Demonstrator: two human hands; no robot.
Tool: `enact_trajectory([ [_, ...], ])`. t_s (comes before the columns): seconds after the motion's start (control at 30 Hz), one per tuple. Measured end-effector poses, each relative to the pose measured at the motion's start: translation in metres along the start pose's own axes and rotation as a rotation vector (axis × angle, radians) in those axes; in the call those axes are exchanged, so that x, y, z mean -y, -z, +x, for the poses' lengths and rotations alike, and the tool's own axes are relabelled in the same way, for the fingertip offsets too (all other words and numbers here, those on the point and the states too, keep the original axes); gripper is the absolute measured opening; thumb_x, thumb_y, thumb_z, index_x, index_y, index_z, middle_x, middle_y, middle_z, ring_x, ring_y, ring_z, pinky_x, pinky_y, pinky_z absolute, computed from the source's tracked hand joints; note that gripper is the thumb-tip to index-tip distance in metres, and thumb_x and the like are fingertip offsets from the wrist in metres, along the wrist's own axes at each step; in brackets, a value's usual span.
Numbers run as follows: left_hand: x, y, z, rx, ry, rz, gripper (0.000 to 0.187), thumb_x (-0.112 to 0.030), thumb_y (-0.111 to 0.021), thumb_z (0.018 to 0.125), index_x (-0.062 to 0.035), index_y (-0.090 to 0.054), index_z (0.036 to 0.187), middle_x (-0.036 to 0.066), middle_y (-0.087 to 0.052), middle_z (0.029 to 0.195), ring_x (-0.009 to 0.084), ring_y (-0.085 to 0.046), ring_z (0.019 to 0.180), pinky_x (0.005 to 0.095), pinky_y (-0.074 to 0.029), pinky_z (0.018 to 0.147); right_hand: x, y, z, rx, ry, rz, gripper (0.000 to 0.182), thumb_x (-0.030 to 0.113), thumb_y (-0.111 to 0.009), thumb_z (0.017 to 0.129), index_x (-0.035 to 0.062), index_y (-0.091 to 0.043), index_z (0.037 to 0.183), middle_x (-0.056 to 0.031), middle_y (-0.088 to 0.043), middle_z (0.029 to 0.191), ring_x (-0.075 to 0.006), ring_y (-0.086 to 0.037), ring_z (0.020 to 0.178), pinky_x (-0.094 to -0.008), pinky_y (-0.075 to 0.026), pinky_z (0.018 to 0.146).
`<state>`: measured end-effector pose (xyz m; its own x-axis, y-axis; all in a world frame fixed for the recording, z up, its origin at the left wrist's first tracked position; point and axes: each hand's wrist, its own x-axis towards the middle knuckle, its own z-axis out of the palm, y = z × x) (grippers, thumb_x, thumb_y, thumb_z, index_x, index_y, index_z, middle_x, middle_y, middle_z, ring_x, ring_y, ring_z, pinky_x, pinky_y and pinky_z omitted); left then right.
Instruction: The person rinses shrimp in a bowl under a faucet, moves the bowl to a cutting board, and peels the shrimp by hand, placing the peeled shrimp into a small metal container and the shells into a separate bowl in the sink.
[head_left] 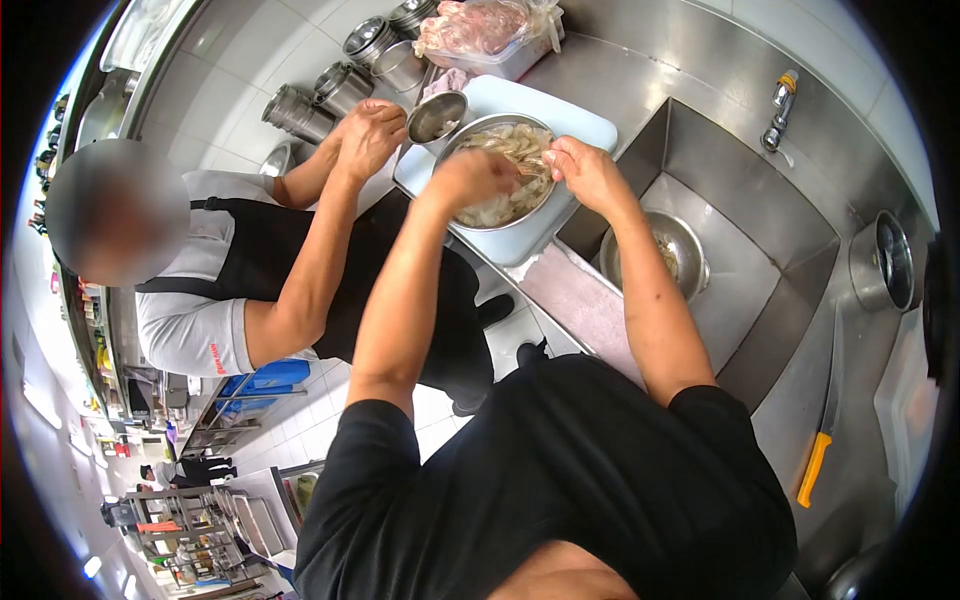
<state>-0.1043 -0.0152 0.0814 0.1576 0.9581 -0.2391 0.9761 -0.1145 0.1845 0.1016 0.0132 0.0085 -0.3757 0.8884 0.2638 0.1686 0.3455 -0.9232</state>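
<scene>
A round metal bowl (500, 205) of raw shrimp (515, 145) in liquid sits on a pale blue cutting board (590, 125). My left hand (478, 180) is over the bowl's left part, its fingers smeared by motion. At the bowl's right rim, my right hand (575, 165) has its fingers pinched together near a shrimp; what they hold is too small to make out. A smaller metal bowl (437, 117) with a few pale pieces stands just left of the shrimp bowl.
Beside me a co-worker (290, 250) works with both hands near the small bowl. A sink (740, 240) holds a metal bowl (665, 250). An orange-handled knife (818, 455) and a pot (882, 262) lie right. Behind are metal canisters (345, 88) and a meat tub (515, 60).
</scene>
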Motion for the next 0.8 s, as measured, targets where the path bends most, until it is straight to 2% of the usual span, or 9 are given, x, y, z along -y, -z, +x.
enact_trajectory([
  [0.1, -0.007, -0.041, -0.007, -0.055, 0.078, -0.049, 0.035, -0.03, -0.068, 0.081, -0.0096, -0.07, 0.11, 0.015, -0.07, 0.102, 0.029, -0.066, 0.097, 0.0382, -0.05, 0.086, -0.009, 0.001, 0.0, -0.034, 0.003, -0.008, 0.025, 0.027, -0.057, 0.095, 0.0024, -0.063, 0.097, -0.0066, -0.063, 0.073, -0.016, -0.057, 0.064, -0.0308, -0.047, 0.063],
  [0.17, -0.003, -0.054, -0.013, -0.233, 0.035, -0.144, 0.033, -0.026, -0.066, 0.082, -0.0085, -0.069, 0.11, 0.016, -0.071, 0.099, 0.0285, -0.067, 0.092, 0.0377, -0.05, 0.083, -0.005, 0.007, -0.008, -0.065, -0.019, -0.024, 0.026, 0.028, -0.057, 0.095, 0.0026, -0.062, 0.097, -0.006, -0.062, 0.072, -0.0151, -0.056, 0.063, -0.0303, -0.046, 0.062],
  [0.27, -0.004, -0.063, -0.019, -0.389, 0.044, -0.348, 0.03, -0.021, -0.063, 0.084, -0.0071, -0.069, 0.111, 0.015, -0.071, 0.095, 0.0264, -0.068, 0.084, 0.0361, -0.051, 0.079, -0.022, 0.02, -0.024, -0.174, -0.093, 0.039, 0.026, 0.028, -0.057, 0.095, 0.0026, -0.063, 0.096, -0.0109, -0.065, 0.073, -0.0224, -0.062, 0.068, -0.0351, -0.049, 0.067],
  [0.37, -0.016, -0.069, -0.033, -0.491, 0.063, -0.477, 0.03, -0.017, -0.06, 0.086, -0.0074, -0.068, 0.113, 0.015, -0.071, 0.089, 0.0221, -0.067, 0.076, 0.0336, -0.051, 0.075, -0.043, 0.04, -0.053, -0.187, -0.114, -0.045, 0.026, 0.028, -0.058, 0.094, 0.0028, -0.063, 0.095, -0.0115, -0.065, 0.075, -0.0234, -0.063, 0.07, -0.0349, -0.049, 0.067],
  [0.43, -0.022, -0.075, -0.036, -0.546, 0.092, -0.548, 0.03, -0.018, -0.059, 0.088, -0.0096, -0.068, 0.116, 0.015, -0.071, 0.088, 0.02, -0.066, 0.076, 0.0323, -0.05, 0.075, -0.05, 0.054, -0.076, -0.131, -0.177, -0.219, 0.025, 0.027, -0.056, 0.095, 0.0027, -0.063, 0.094, -0.0134, -0.067, 0.078, -0.0277, -0.065, 0.073, -0.0374, -0.049, 0.067],
  [0.5, -0.024, -0.082, -0.035, -0.586, 0.144, -0.61, 0.031, -0.019, -0.059, 0.088, -0.01, -0.068, 0.116, 0.015, -0.071, 0.087, 0.0192, -0.066, 0.076, 0.0315, -0.05, 0.075, -0.108, 0.058, -0.096, -0.123, -0.082, -0.375, 0.026, 0.027, -0.057, 0.095, 0.0031, -0.066, 0.096, -0.0179, -0.068, 0.083, -0.0321, -0.067, 0.08, -0.0409, -0.05, 0.073],
  [0.6, -0.021, -0.09, -0.029, -0.597, 0.145, -0.621, 0.03, -0.02, -0.06, 0.089, -0.0091, -0.068, 0.117, 0.013, -0.07, 0.086, 0.0168, -0.065, 0.078, 0.0306, -0.05, 0.075, -0.108, 0.07, -0.111, 0.238, -0.497, -0.76, 0.027, 0.028, -0.058, 0.093, 0.0052, -0.071, 0.099, -0.0192, -0.068, 0.102, -0.0336, -0.064, 0.095, -0.0437, -0.048, 0.084],
  [0.73, -0.018, -0.084, -0.028, -0.617, 0.139, -0.798, 0.031, -0.021, -0.061, 0.09, -0.0056, -0.066, 0.117, 0.006, -0.07, 0.087, 0.0129, -0.063, 0.081, 0.0283, -0.049, 0.076, -0.09, 0.068, -0.099, -0.009, -0.328, -0.847, 0.028, 0.03, -0.06, 0.091, 0.0078, -0.073, 0.102, -0.0162, -0.058, 0.129, -0.0359, -0.054, 0.117, -0.0461, -0.043, 0.097],
  [0.8, -0.009, -0.091, -0.022, -0.567, 0.103, -0.941, 0.031, -0.02, -0.061, 0.091, -0.0034, -0.066, 0.117, 0.003, -0.07, 0.088, 0.0106, -0.062, 0.082, 0.0263, -0.048, 0.076, -0.064, 0.057, -0.082, -0.176, -0.076, -0.711, 0.029, 0.029, -0.062, 0.09, 0.0072, -0.07, 0.108, -0.0167, -0.059, 0.127, -0.0355, -0.054, 0.116, -0.0462, -0.043, 0.098],
])
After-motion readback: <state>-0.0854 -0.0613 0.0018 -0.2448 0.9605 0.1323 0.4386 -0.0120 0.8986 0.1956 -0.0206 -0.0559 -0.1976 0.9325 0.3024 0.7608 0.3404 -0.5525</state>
